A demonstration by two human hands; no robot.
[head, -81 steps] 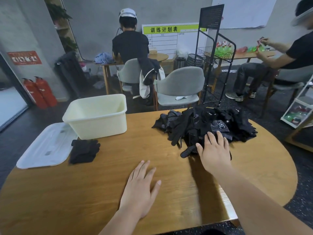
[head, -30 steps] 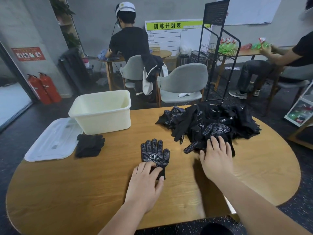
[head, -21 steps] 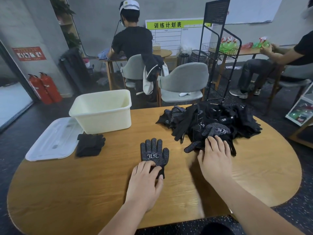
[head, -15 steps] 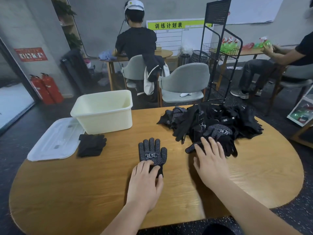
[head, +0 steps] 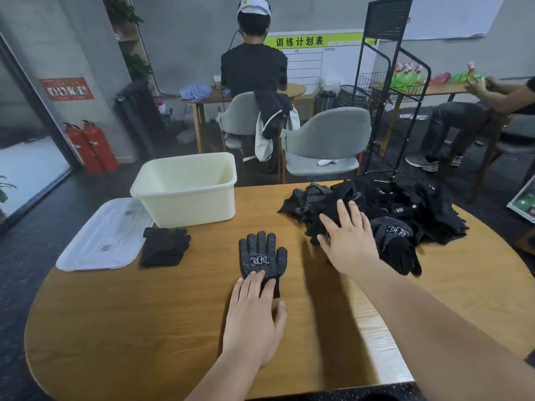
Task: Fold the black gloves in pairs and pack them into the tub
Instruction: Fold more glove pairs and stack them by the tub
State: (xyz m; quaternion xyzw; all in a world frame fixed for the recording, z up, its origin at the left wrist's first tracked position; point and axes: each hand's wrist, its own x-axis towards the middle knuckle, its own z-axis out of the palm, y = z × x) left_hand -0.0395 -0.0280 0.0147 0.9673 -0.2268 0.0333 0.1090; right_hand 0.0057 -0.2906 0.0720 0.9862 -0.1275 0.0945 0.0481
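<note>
The flat glove lies on the surface, dots & white logo up, right in front of the L hand. Its long way runs straight away from the person: cuff near, fingers pointing far. The L hand is flat w/ straight fingers, and its tips press on the cuff end. Its grip is let go, not wrapped round anything.

The pile of gloves is to the right of the flat glove, a bit farther back. The R hand is over the pile's near-left edge w/ fingers spread. Its grip is let go too, and it looks to hold nothing. I can't tell if it is touching the pile or just above it.

So the mate has to come from the right, and the R hand is much nearer to it. The L hand is busy pinning the flat glove. A dotted glove w/ the same logo lies just right of the R hand, prob. a good match. It lies turned another way, so I think it needs to be turned cuff-near to sit on the flat one.

The tub is back-left of the flat glove. A folded pair lies just in front of it, next to the lid.
</note>
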